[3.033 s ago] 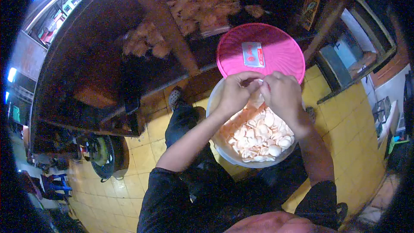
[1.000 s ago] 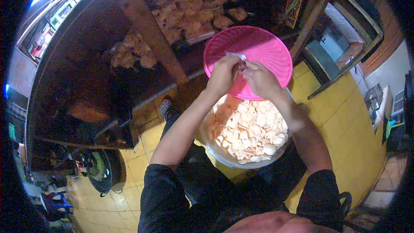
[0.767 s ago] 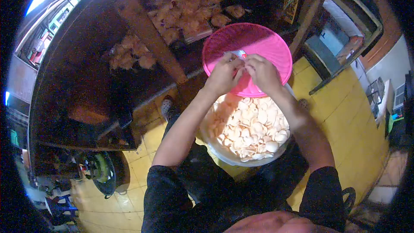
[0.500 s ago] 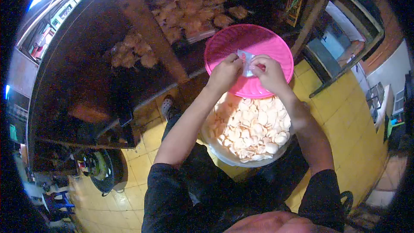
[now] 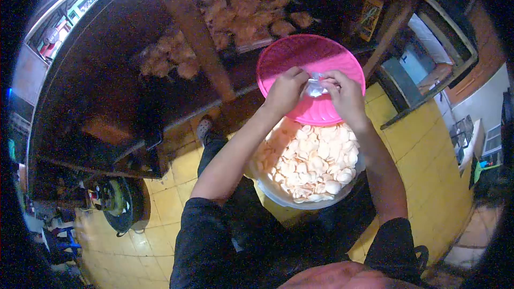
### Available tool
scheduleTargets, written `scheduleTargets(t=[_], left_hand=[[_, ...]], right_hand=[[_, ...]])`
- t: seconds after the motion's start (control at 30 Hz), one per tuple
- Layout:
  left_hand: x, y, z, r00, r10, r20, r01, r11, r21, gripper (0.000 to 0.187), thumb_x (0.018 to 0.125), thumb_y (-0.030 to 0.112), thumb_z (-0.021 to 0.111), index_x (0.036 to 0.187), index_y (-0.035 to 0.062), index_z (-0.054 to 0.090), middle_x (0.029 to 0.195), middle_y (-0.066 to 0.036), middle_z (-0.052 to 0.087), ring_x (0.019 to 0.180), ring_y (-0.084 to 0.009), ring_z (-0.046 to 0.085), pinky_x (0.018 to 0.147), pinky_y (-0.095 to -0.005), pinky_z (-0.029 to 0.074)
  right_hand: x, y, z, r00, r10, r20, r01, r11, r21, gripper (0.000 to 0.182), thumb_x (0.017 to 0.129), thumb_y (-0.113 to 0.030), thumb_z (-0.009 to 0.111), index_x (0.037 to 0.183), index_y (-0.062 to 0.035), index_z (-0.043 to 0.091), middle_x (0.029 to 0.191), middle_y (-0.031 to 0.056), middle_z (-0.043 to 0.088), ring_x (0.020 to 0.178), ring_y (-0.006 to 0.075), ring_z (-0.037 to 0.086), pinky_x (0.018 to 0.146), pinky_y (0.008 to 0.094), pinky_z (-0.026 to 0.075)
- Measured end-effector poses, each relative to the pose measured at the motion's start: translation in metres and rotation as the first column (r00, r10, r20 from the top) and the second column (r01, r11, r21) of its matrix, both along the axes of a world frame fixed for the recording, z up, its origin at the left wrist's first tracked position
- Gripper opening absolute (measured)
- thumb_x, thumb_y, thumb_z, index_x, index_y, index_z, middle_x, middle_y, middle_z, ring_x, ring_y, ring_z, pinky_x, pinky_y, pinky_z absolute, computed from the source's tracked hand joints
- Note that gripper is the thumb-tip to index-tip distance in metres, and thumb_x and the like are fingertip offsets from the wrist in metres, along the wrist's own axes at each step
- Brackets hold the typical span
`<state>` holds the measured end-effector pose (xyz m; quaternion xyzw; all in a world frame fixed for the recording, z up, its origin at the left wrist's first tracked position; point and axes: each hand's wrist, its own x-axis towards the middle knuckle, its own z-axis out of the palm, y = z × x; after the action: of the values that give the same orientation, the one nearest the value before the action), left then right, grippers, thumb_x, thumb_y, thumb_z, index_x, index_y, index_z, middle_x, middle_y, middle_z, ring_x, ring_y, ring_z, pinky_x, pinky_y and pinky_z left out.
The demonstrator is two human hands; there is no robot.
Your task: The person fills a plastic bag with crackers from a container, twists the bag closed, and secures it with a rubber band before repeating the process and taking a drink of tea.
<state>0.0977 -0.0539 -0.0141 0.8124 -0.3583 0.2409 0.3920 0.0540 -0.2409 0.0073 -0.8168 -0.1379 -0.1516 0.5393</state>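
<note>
Between my two hands is a small clear plastic bag (image 5: 316,86), held over a pink plastic basin (image 5: 310,111). My left hand (image 5: 289,89) pinches the bag's left edge, with its fingers closed. At the other edge, my right hand (image 5: 344,91) grips the plastic between thumb and fingers. The bag looks crinkled and shiny; what it contains, if anything, I cannot make out. Just below the basin, a wide pale tub between my legs is filled with round, cream-coloured crackers (image 5: 316,163). The basin's near edge overlaps the tub's far side.
Brown husked coconuts (image 5: 241,16) lie heaped under a dark wooden structure ahead, and more sit left of a wooden post (image 5: 201,43). A dark wok-like pan (image 5: 126,206) stands on the yellow tiled floor (image 5: 166,203) at left. A wooden frame (image 5: 428,93) is at right.
The bag has turned and bunched between my fingers, and my hands have tilted with it. The whole view has shifted slightly.
</note>
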Motion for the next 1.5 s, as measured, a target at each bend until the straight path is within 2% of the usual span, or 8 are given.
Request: scheduleTargets(t=[0.27, 0.4, 0.47, 0.67, 0.97, 1.1, 1.37, 1.5], left_hand=[[-0.007, -0.001, 0.001, 0.991, 0.111, -0.071, -0.109, 0.994, 0.031, 0.015, 0.077, 0.011, 0.07, 0.091, 0.0044, 0.068, 0.085, -0.014, 0.064, 0.082, -0.0352, 0.065, 0.072, -0.0439, 0.053], [-0.013, -0.004, 0.011, 0.964, 0.235, -0.128, -0.228, 0.972, 0.063, 0.014, 0.078, 0.013, 0.072, 0.088, 0.0045, 0.068, 0.081, -0.015, 0.064, 0.078, -0.0343, 0.065, 0.07, -0.0437, 0.052], [-0.014, -0.004, 0.015, 0.96, 0.233, -0.153, -0.226, 0.972, 0.066, 0.013, 0.079, 0.014, 0.071, 0.087, 0.005, 0.067, 0.081, -0.015, 0.064, 0.077, -0.0346, 0.065, 0.07, -0.0439, 0.052], [-0.011, -0.003, 0.009, 0.984, 0.165, -0.069, -0.162, 0.986, 0.044, 0.012, 0.081, 0.014, 0.069, 0.089, 0.0057, 0.066, 0.085, -0.016, 0.063, 0.079, -0.036, 0.064, 0.071, -0.0451, 0.052], [0.001, -0.008, -0.011, 0.987, 0.146, -0.065, -0.143, 0.989, 0.042, 0.015, 0.076, 0.005, 0.066, 0.091, 0.0049, 0.065, 0.088, -0.016, 0.064, 0.082, -0.038, 0.064, 0.071, -0.0461, 0.052], [0.009, -0.004, -0.016, 0.985, 0.109, -0.133, -0.116, 0.992, -0.048, 0.019, 0.072, 0.003, 0.068, 0.09, 0.0035, 0.066, 0.087, -0.018, 0.065, 0.083, -0.0379, 0.064, 0.074, -0.0434, 0.053], [0.034, 0.025, -0.037, 0.974, 0.179, -0.141, -0.183, 0.983, -0.012, 0.013, 0.071, 0.001, 0.064, 0.083, 0.0025, 0.066, 0.076, -0.019, 0.062, 0.075, -0.0395, 0.062, 0.071, -0.0481, 0.051], [0.017, 0.034, -0.011, 0.931, 0.364, -0.037, -0.362, 0.931, 0.049, 0.017, 0.077, 0.007, 0.063, 0.093, 0.0024, 0.067, 0.081, -0.02, 0.066, 0.078, -0.0365, 0.065, 0.077, -0.0451, 0.053]], right_hand=[[-0.002, -0.001, -0.004, 0.988, 0.027, 0.154, 0.032, 0.927, -0.374, 0.012, 0.085, -0.005, 0.068, 0.096, 0.0006, 0.068, 0.089, 0.009, 0.068, 0.076, 0.0163, 0.064, 0.067, 0.0285, 0.049], [0.0, 0.0, -0.003, 0.953, 0.009, 0.302, 0.099, 0.935, -0.34, 0.011, 0.088, -0.006, 0.065, 0.097, 0.0002, 0.067, 0.086, 0.007, 0.066, 0.075, 0.0139, 0.062, 0.068, 0.0283, 0.048], [-0.005, 0.004, 0.005, 0.999, -0.029, 0.034, 0.033, 0.988, -0.148, 0.01, 0.091, -0.004, 0.062, 0.1, -0.0007, 0.064, 0.086, 0.0055, 0.065, 0.077, 0.0114, 0.062, 0.069, 0.0268, 0.048], [0.008, -0.005, -0.011, 1.0, -0.001, -0.013, 0.001, 1.0, 0.021, 0.016, 0.089, 0.002, 0.063, 0.105, 0.0004, 0.061, 0.088, 0.0044, 0.066, 0.081, 0.0089, 0.062, 0.07, 0.0235, 0.05], [-0.01, 0.004, 0.007, 0.993, -0.075, -0.091, 0.046, 0.955, -0.292, 0.016, 0.084, -0.008, 0.07, 0.098, -0.001, 0.071, 0.089, 0.0139, 0.073, 0.079, 0.0183, 0.07, 0.074, 0.0316, 0.053], [0.0, -0.008, 0.005, 0.997, -0.001, -0.075, -0.011, 0.989, -0.15, 0.014, 0.085, -0.009, 0.069, 0.096, -0.002, 0.072, 0.088, 0.0143, 0.072, 0.078, 0.0208, 0.07, 0.074, 0.0326, 0.053], [0.004, -0.054, 0.031, 0.735, -0.401, 0.546, 0.539, 0.834, -0.113, 0.011, 0.091, -0.012, 0.064, 0.093, -0.0009, 0.06, 0.07, 0.0092, 0.063, 0.063, 0.0184, 0.063, 0.063, 0.0333, 0.051], [-0.006, -0.059, 0.024, 0.9, -0.423, 0.11, 0.428, 0.904, -0.024, 0.014, 0.095, -0.015, 0.063, 0.101, -0.0037, 0.057, 0.068, 0.0045, 0.059, 0.049, 0.0099, 0.055, 0.045, 0.0263, 0.044]])
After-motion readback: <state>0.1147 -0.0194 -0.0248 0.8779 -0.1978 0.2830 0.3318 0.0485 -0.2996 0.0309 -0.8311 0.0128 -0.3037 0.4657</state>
